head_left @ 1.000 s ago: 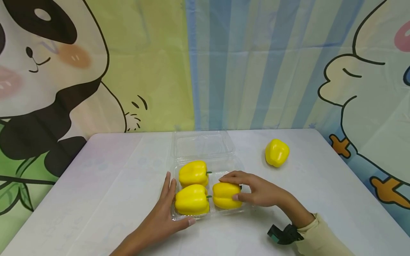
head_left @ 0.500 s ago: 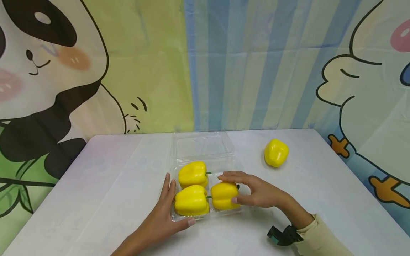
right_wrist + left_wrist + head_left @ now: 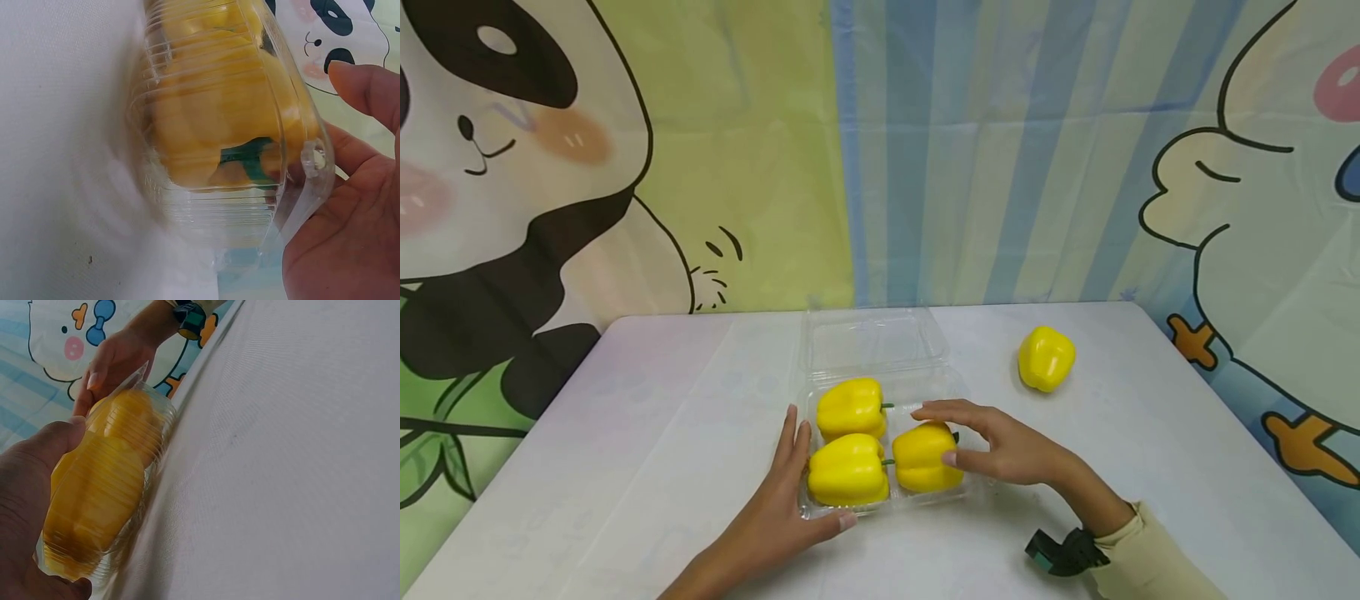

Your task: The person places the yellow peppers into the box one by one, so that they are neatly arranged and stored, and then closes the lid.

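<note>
A clear plastic clamshell box (image 3: 928, 497) lies with its lid (image 3: 876, 340) folded back, away from the person. Three yellow bell peppers sit in it: a back left pepper (image 3: 850, 408), a front left pepper (image 3: 848, 469) and a right pepper (image 3: 925, 458). My left hand (image 3: 782, 504) holds the box at its left end, fingers along the side and thumb at the front rim. My right hand (image 3: 1011, 446) hovers around the right pepper with fingers spread; in the right wrist view its thumb (image 3: 362, 90) stands apart from the pepper, whose green stem (image 3: 250, 159) shows through the wall.
Another yellow bell pepper (image 3: 1047, 358) lies at the back right of the white-covered table (image 3: 647, 450). Behind the table hangs a cartoon-printed curtain (image 3: 760, 167). A dark device (image 3: 1067, 552) is worn on the right wrist, by the sleeve (image 3: 1150, 558).
The right pepper has shifted slightly left and tilted within the box, and the right hand's fingers have loosened from it. The left hand stays at the box's left end.
</note>
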Available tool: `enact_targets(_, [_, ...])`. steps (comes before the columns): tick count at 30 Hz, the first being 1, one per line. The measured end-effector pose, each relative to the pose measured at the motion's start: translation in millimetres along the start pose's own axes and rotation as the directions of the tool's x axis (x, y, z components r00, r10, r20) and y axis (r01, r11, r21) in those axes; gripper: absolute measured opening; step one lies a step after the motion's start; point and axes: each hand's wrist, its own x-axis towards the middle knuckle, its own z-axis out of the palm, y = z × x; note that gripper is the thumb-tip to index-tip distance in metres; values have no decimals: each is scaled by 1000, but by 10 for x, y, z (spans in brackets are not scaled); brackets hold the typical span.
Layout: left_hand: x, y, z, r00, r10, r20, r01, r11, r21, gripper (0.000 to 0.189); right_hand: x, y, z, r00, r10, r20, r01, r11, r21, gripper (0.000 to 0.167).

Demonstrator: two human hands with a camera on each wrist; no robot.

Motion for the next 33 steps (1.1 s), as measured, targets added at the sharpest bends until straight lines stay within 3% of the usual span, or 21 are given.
enact_targets(8, [-12, -21, 0, 1000, 5, 3, -5, 1000, -5, 125, 17, 35, -4, 990, -118, -75, 126, 986, 110, 44])
enact_targets(13, [-1, -14, 2, 1000, 4, 4, -4, 1000, -4, 126, 14, 11, -74, 957, -203, -206, 237, 959, 156, 42])
enact_targets(17, [5, -13, 4, 1000, 10, -1, -10, 1000, -4, 126, -20, 6, -195, 936, -225, -271, 278, 944, 177, 39])
enact_targets(27, [-7, -6, -5, 1000, 18, 2, -18, 1000, 13, 124, -170, 105, -439, 924, -178, -339, 200, 979, 30, 37])
enact_targets(33, [-4, -2, -4, 1000, 15, 4, -15, 1000, 12, 124, -220, 221, -546, 889, -173, -423, 170, 984, -45, 35])
